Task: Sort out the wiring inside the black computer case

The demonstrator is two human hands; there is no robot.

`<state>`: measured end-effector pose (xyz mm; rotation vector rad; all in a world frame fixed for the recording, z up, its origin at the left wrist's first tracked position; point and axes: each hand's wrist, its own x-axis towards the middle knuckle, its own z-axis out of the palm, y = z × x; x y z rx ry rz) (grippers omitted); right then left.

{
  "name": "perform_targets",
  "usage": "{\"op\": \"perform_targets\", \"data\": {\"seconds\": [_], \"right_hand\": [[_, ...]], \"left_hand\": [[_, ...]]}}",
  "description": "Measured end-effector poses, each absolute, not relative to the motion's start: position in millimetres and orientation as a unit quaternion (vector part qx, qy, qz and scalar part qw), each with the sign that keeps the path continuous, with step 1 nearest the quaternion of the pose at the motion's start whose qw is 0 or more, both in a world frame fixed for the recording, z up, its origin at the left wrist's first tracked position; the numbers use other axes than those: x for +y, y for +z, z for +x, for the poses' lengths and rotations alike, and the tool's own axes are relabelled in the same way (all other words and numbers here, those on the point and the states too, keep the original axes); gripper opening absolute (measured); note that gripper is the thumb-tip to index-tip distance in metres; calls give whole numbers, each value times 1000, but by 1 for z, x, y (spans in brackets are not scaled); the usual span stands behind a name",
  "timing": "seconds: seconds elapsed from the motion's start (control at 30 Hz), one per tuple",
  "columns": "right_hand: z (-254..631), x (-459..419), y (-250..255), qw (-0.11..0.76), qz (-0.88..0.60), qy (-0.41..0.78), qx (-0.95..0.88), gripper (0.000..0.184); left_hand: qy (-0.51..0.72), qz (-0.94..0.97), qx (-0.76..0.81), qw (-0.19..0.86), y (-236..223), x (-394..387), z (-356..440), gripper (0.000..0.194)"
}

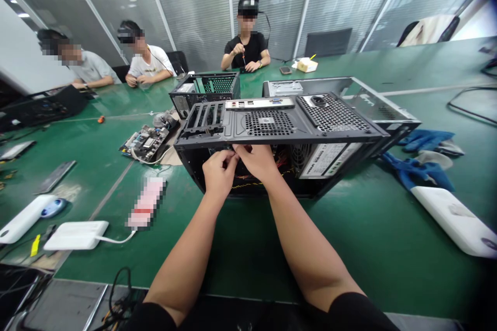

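A black computer case lies in front of me with its rear panel facing up and its open side towards me. Through that opening reach both of my hands. My left hand is at the left of the opening, its fingers curled and pinched together; what they grip, if anything, is too small to make out. Close beside it, my right hand goes deeper in, and the case edge hides part of its fingers. A power supply with a white label sits inside at the right, near some coloured wires.
A motherboard lies left of the case. Other cases stand behind. A phone is cabled to a white power bank. At right lie blue gloves and a white device. Several people sit across the table.
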<state>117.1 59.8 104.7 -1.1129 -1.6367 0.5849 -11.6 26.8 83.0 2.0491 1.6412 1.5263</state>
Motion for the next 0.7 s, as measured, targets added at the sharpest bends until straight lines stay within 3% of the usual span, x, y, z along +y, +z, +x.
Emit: {"op": "perform_targets", "data": {"seconds": [0.27,0.7], "right_hand": [[122,51,110,525,-449,296,-659,17],[121,55,97,516,-471,326,-637,19]], "left_hand": [[506,689,517,50,85,26,-6,20],[533,669,516,-35,76,27,-1,14]]}}
